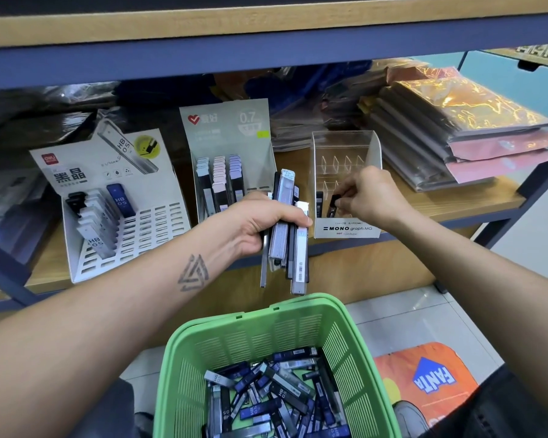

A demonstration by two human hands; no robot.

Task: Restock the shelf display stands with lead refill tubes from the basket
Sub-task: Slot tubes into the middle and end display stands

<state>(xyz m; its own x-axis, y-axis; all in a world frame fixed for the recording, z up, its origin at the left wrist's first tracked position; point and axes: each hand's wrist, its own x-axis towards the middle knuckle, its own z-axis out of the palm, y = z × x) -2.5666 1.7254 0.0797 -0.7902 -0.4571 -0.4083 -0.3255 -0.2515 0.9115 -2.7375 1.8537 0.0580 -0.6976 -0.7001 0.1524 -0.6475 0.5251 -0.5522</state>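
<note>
A: Where are the lead refill tubes?

B: Most lie loose in the green basket on the floor, a jumble of dark blue, black and grey tubes. A bundle of tubes is clenched in the left hand, standing roughly upright in front of the shelf edge, above the basket's far rim.

A: And the right hand?

B: The right hand pinches one small black tube between thumb and fingers, holding it at the front row of the clear acrylic stand labelled MONO graph MG. Another dark tube already stands just beside it in that stand.

A: What else is on the shelf?

B: Left of the clear stand is a grey card stand marked 0.7, with three columns of tubes in its left half. Further left sits a white slotted stand marked HB 0.5, holding a row of white tubes, a black one and a blue one. To the right lies a stack of flat packets in shiny wrapping.

A: And the floor?

B: An orange mat lies right of the basket on pale tiles.
</note>
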